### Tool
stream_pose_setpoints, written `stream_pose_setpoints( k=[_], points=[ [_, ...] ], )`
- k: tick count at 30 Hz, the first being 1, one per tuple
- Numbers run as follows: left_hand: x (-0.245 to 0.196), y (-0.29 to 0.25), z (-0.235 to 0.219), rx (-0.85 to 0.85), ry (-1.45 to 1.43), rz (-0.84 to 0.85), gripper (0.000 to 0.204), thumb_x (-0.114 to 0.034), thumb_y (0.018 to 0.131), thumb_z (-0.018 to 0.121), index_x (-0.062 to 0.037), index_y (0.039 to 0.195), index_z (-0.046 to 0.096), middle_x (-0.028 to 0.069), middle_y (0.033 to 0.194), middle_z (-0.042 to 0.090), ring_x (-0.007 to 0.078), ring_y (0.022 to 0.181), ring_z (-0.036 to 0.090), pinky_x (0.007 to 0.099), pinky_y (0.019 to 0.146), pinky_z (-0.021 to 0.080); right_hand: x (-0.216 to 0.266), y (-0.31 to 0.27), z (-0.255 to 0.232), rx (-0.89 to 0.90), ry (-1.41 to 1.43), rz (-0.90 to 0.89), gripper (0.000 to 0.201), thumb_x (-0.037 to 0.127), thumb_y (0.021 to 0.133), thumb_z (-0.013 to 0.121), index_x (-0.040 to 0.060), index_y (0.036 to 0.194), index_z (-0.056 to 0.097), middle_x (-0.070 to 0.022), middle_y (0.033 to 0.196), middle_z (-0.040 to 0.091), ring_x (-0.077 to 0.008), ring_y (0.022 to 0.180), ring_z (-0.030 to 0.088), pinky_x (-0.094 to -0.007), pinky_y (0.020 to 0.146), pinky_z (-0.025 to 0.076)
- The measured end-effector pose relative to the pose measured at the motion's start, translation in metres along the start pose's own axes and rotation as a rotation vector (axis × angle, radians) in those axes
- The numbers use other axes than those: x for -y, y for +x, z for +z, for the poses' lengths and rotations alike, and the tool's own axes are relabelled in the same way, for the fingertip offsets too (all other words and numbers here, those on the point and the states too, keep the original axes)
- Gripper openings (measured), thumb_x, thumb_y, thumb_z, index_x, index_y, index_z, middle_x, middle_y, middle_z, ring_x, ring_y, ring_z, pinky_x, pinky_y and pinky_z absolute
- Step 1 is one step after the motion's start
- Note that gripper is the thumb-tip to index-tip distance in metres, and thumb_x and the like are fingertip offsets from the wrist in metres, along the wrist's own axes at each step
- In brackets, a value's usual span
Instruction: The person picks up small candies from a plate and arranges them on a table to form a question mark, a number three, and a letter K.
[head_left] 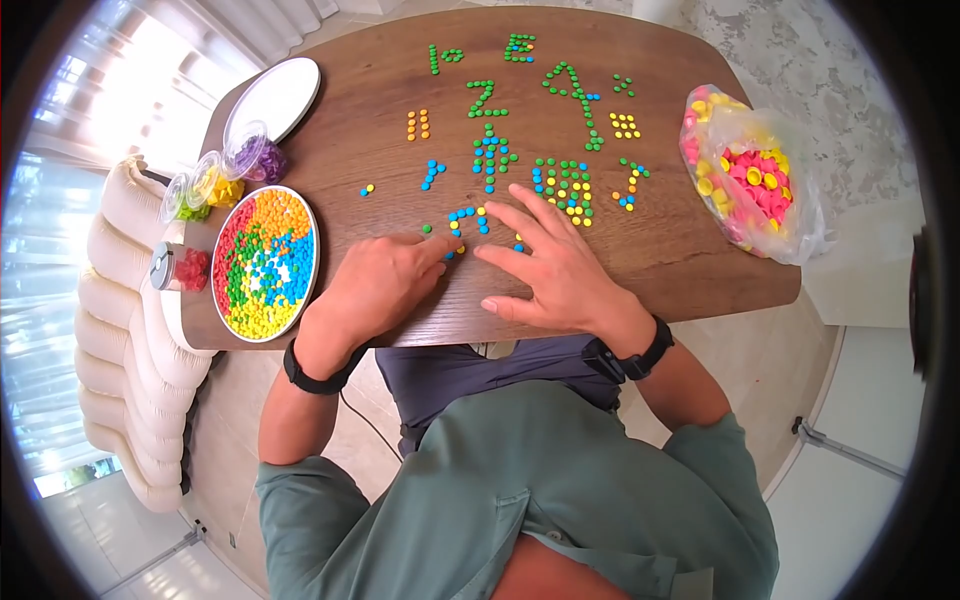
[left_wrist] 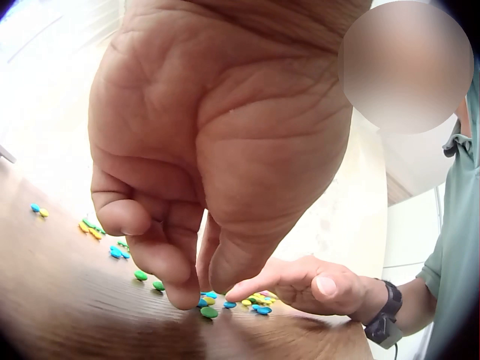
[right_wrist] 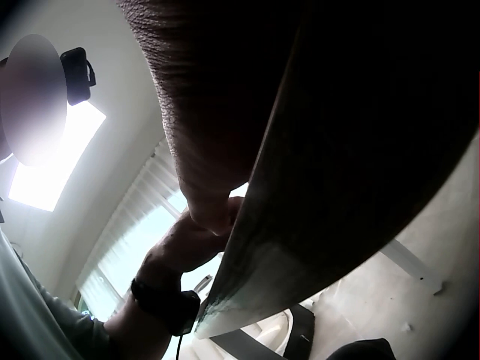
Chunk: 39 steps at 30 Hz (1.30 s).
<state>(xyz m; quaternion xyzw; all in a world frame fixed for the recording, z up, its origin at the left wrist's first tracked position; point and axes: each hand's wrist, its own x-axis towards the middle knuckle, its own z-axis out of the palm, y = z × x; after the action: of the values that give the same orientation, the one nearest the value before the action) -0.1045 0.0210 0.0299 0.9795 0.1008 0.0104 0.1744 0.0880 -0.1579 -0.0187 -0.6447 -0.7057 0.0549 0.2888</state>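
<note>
Small button-shaped candies lie in patterns on the brown wooden table [head_left: 640, 270]. My left hand [head_left: 375, 280] reaches over the front edge, its index finger stretched to a small group of blue and yellow candies [head_left: 468, 216]. The other fingers of that hand [left_wrist: 217, 150] are bent in, and a green candy [left_wrist: 209, 312] lies just under the fingertips. To its right, my right hand [head_left: 555, 270] spreads its fingers low over the table beside the same group, partly covering it. In the right wrist view, the right hand [right_wrist: 210, 180] is dark.
At left stands a plate of sorted candies [head_left: 316, 262], with a white plate [head_left: 310, 72] behind it. Small tubs [head_left: 192, 268] hold red, green, yellow and purple pieces. A clear bag [head_left: 800, 225] of pink and yellow pieces lies at right. More candy figures [head_left: 490, 100] fill the table's middle and back.
</note>
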Motion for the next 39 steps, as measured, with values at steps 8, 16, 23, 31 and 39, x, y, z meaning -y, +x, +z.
stream_pose_setpoints(
  k=[8,16,23,31,39],
  points=[
    [0.001,0.002,-0.003,0.01,0.002,-0.024,0.03,-0.016,0.095,0.065,-0.0137,0.125,0.064,0.0153,0.087,0.071,0.0387,0.082,0.07,0.0516,0.07,0.056,0.0,0.002,0.002,-0.033,-0.035,0.039,0.057,0.049,0.087,0.074,0.011,0.129,0.07,-0.0183,0.156,0.045,-0.0431,0.151,0.031,-0.0584,0.119,0.032],
    [-0.001,0.003,-0.005,0.049,-0.002,-0.023,0.036,-0.014,0.096,0.064,-0.0116,0.131,0.064,0.0151,0.09,0.072,0.0377,0.083,0.07,0.0486,0.074,0.055,-0.006,-0.013,-0.008,-0.1,-0.09,0.112,0.049,0.045,0.085,0.077,0.0078,0.117,0.073,-0.0177,0.151,0.051,-0.0436,0.148,0.036,-0.0607,0.115,0.035],
    [-0.012,0.009,-0.005,0.083,0.017,-0.033,0.04,-0.015,0.095,0.064,-0.0143,0.135,0.062,0.0154,0.088,0.072,0.0372,0.082,0.071,0.0488,0.073,0.056,-0.008,-0.017,-0.004,-0.165,-0.121,0.124,0.048,0.044,0.085,0.077,0.0057,0.113,0.073,-0.0184,0.148,0.053,-0.0434,0.147,0.037,-0.0588,0.115,0.037],
    [-0.017,0.012,-0.002,0.102,0.054,-0.031,0.042,-0.018,0.094,0.065,-0.0157,0.136,0.062,0.016,0.086,0.071,0.0379,0.081,0.071,0.0504,0.073,0.056,-0.006,-0.018,-0.004,-0.151,-0.126,0.119,0.049,0.044,0.085,0.078,0.0054,0.115,0.073,-0.0181,0.149,0.052,-0.0431,0.147,0.037,-0.0588,0.115,0.037],
    [-0.016,0.014,0.003,0.047,0.025,0.016,0.041,-0.018,0.094,0.065,-0.0151,0.135,0.057,0.0158,0.082,0.071,0.0399,0.08,0.071,0.0535,0.07,0.055,-0.001,-0.02,-0.007,-0.124,-0.116,0.129,0.056,0.049,0.088,0.075,0.0046,0.121,0.072,-0.019,0.151,0.05,-0.0436,0.149,0.034,-0.0617,0.115,0.036]
  ],
)
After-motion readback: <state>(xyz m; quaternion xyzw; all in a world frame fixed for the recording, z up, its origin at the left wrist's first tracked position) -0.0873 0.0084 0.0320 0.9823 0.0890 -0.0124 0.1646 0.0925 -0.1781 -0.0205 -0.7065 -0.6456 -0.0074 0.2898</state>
